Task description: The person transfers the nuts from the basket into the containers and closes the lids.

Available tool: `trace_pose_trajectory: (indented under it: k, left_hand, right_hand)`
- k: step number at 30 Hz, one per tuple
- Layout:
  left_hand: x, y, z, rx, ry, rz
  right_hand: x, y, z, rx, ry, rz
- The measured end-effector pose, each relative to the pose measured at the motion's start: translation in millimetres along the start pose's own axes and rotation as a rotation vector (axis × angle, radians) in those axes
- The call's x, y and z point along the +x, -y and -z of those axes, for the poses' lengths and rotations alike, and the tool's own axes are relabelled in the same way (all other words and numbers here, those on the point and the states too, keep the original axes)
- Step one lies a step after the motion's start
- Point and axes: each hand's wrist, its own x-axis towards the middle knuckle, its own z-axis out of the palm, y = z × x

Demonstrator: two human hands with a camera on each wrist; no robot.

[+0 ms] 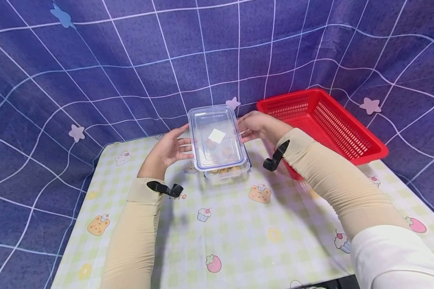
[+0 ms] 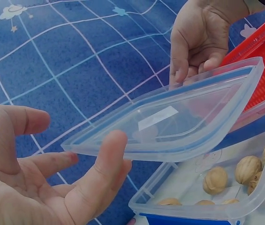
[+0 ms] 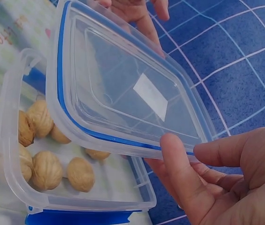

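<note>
A clear plastic lid with a blue seal and a white label is tilted above a clear food container. My right hand pinches the lid's right edge between thumb and fingers. At the opposite edge, my left hand has its fingers spread, with fingertips right at the rim and the upper digit standing off it. Several walnuts lie inside the container, partly covered by the lid in the right wrist view. A blue clip hangs along the container's side.
A red perforated basket stands at the right, beside my right forearm. The table wears a green checked cloth with printed cupcakes and bears. Behind it hangs a blue curtain with white grid lines.
</note>
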Motion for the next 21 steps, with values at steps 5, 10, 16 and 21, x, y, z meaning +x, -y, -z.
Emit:
trace_pose_trajectory:
  k: [5, 10, 16, 21]
  left_hand:
    - [-0.5, 0.8, 0.7, -0.003, 0.001, -0.004]
    - [-0.3, 0.9, 1.3, -0.009, 0.006, -0.002]
    - [0.4, 1.0, 3.0, -0.025, 0.025, -0.013]
    - [0.1, 2.0, 5.2, -0.031, 0.041, -0.022]
  right_hand:
    - [0.3, -1.1, 0.4, 0.003, 0.003, 0.002]
    - [-0.7, -1.3, 0.7, 0.016, 0.004, 0.007]
    - [-1.5, -0.6, 0.9, 0.039, -0.006, 0.023]
    - [-2.3, 0.4, 2.1, 0.051, -0.019, 0.043]
